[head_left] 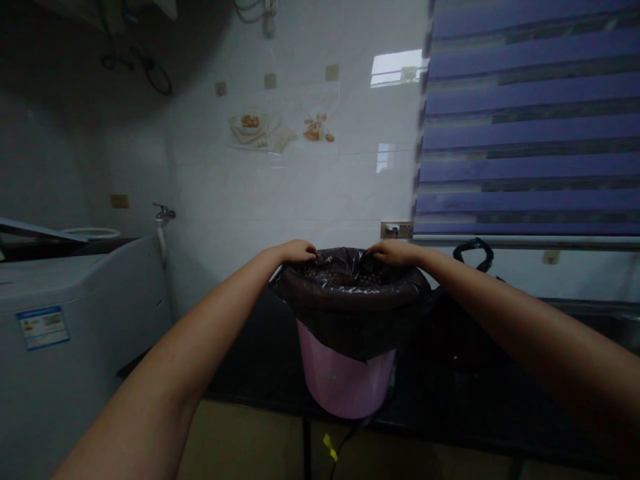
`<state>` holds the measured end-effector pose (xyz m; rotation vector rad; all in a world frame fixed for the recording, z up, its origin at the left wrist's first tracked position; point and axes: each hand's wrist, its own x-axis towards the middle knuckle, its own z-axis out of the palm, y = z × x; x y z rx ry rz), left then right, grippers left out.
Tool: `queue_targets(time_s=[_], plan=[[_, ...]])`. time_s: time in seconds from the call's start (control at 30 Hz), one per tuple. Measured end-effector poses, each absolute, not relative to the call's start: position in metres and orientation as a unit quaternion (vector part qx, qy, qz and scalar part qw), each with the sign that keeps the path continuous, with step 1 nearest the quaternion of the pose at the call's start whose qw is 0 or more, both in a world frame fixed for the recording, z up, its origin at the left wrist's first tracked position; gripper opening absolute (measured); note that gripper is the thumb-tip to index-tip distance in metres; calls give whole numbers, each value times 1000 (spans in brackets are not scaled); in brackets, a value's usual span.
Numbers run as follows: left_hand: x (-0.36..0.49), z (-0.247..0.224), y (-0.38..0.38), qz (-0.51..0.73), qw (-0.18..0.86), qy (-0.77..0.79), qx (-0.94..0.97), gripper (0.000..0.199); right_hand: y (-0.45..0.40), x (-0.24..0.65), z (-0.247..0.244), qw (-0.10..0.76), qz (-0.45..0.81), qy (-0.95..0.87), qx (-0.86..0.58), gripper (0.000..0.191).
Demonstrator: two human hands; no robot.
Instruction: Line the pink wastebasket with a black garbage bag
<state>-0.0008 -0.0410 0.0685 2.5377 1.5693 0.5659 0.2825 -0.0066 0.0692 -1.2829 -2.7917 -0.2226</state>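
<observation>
A pink bin stands upright on a dark countertop. Its mouth is lined with a black plastic bag, whose edge is folded down over the outside of the rim. At the far left part of the rim, my left hand has its fingers closed on the bag's edge. My right hand pinches the bag at the far right part of the rim. Between the two hands the film is wrinkled and dips into the bin.
To the left stands a white washing machine with a tap behind it. A plugged socket is on the tiled wall. A dark object with a looped black handle sits right of the bin. A yellow tag hangs below the counter edge.
</observation>
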Motion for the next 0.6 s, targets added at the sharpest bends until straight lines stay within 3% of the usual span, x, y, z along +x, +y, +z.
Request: queue_targets(time_s=[0.23, 0.6], plan=[[6, 73, -46, 208, 32, 476, 854, 29, -17, 271, 74, 77, -136, -905, -396, 44], [14, 70, -34, 160, 51, 483, 860, 21, -17, 243, 71, 22, 15, -913, -407, 46]])
